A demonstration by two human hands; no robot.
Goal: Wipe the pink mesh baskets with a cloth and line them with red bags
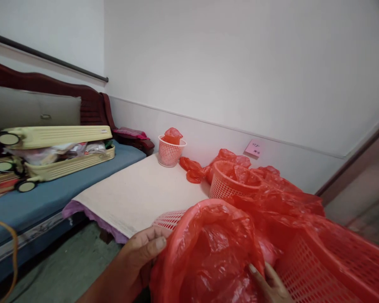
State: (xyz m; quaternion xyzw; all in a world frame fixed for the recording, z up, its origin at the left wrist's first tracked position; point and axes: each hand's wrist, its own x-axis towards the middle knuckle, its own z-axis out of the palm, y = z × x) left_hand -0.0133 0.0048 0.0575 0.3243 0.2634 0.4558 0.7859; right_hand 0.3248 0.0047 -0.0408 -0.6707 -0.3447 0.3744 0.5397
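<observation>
My left hand point(139, 256) grips the rim of a red plastic bag point(208, 248) that lines a pink mesh basket point(169, 219) lying at the table's near edge. My right hand point(270, 284) shows only some fingers, pressed against the inside of the same bag. Another red mesh basket point(328, 261) lies right beside that hand. Further back stands a lined basket point(230, 179) among loose red bags point(271, 176).
A small pink basket point(169, 151) with a red bag in it stands by the wall on the cream-covered table point(135, 193). A yellow suitcase point(57, 153) lies open on the blue bed at left. A pink note point(253, 148) sticks to the wall.
</observation>
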